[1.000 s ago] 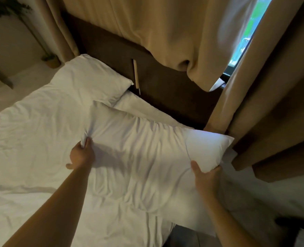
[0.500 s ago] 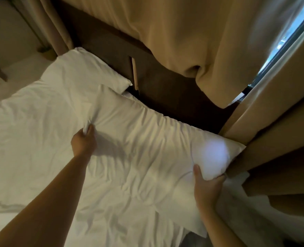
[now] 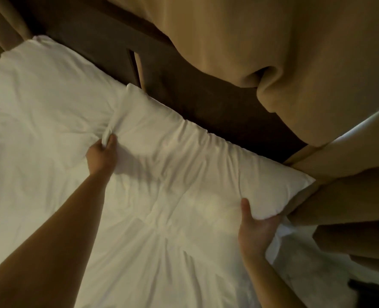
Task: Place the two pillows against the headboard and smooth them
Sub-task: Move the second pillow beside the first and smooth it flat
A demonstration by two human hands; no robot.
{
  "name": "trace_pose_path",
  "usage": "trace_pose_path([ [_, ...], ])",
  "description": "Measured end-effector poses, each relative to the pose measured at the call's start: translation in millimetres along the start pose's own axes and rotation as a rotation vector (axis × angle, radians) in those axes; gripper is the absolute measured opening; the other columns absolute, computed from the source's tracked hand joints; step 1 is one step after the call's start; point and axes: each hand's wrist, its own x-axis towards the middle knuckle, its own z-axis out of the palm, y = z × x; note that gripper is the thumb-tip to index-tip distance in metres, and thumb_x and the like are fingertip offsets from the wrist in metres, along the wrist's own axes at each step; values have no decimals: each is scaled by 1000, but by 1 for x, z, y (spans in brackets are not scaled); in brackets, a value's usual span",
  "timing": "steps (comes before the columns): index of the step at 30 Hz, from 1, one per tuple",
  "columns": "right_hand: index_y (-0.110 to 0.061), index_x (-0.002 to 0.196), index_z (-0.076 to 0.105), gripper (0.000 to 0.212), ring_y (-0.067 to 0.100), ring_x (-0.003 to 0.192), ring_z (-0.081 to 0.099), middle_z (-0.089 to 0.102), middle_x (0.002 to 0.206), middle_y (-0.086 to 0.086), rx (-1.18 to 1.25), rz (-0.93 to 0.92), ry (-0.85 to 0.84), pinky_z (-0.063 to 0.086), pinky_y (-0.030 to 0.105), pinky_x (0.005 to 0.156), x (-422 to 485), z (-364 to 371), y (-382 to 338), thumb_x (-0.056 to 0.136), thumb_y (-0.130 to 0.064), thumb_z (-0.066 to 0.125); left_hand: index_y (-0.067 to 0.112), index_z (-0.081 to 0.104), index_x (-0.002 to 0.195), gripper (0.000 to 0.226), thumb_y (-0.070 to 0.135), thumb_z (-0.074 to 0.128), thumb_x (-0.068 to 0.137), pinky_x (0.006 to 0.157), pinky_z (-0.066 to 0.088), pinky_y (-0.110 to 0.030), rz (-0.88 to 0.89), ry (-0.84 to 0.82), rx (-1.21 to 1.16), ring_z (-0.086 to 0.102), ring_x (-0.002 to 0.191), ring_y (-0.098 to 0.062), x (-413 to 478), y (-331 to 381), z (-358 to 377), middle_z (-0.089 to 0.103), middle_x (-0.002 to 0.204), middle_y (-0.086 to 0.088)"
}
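A white pillow (image 3: 184,156) lies along the dark brown headboard (image 3: 184,90), its far edge touching the board. My left hand (image 3: 101,155) pinches the pillow's near left corner. My right hand (image 3: 254,230) grips its near right corner, thumb on top and fingers underneath. A second white pillow (image 3: 50,78) lies flat at the far left, also against the headboard, with its right end meeting the held pillow.
A rumpled white duvet (image 3: 139,252) covers the bed below the pillows. Beige curtains (image 3: 273,52) hang over the headboard and crowd the bed's right corner (image 3: 350,196). Grey floor (image 3: 313,274) shows at the lower right.
Both hands have pushed the held pillow away from me until its far edge meets the headboard. The strip of sheet seen behind it earlier is covered.
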Motion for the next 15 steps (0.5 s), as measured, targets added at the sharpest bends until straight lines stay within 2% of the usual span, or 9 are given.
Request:
trace_pose_path([
  [1,-6,158,26,102,27,141,45,43,157,16,-1,8,6,27,8,111,4,3,4,81,-33,86,5,74,118,55,54,58,98,87,52,-41,2,-10,1,68,99,-28,7,-2,8,72,100,-15],
  [3,-3,157,28,104,29,141,47,45,155,19,-19,34,23,34,29,118,13,7,16,79,-41,85,4,73,118,52,50,57,101,82,46,-36,13,-20,21,64,95,-24,15,-2,21,68,97,-13],
  [5,-2,155,30,105,31,138,50,48,152,21,-52,46,39,37,39,118,19,10,25,77,-44,86,3,73,117,52,50,56,101,80,43,-35,46,-9,50,65,95,-26,23,-3,31,70,100,-19],
  [8,-1,154,32,107,32,137,50,48,152,20,-107,34,42,35,30,114,26,13,38,76,-46,88,4,71,121,62,59,51,100,89,48,-42,75,-43,136,67,113,-39,37,-13,38,72,114,-26],
  [10,-2,157,30,108,31,139,47,45,154,19,-119,63,28,31,24,110,32,13,46,76,-44,87,6,67,123,80,77,44,93,99,51,-48,60,-122,222,64,118,-44,48,-26,43,70,121,-25],
  [12,-3,159,26,108,32,141,44,42,157,19,-155,108,17,26,21,107,35,15,49,78,-41,87,7,60,126,90,86,45,86,106,47,-56,42,-183,353,60,125,-45,52,-34,48,65,130,-25],
  [15,-4,162,18,112,34,146,36,34,162,20,-222,189,-34,20,20,107,39,16,55,80,-45,84,7,41,150,95,78,54,88,116,32,-63,30,-185,496,39,146,-41,45,-43,58,46,155,-22],
])
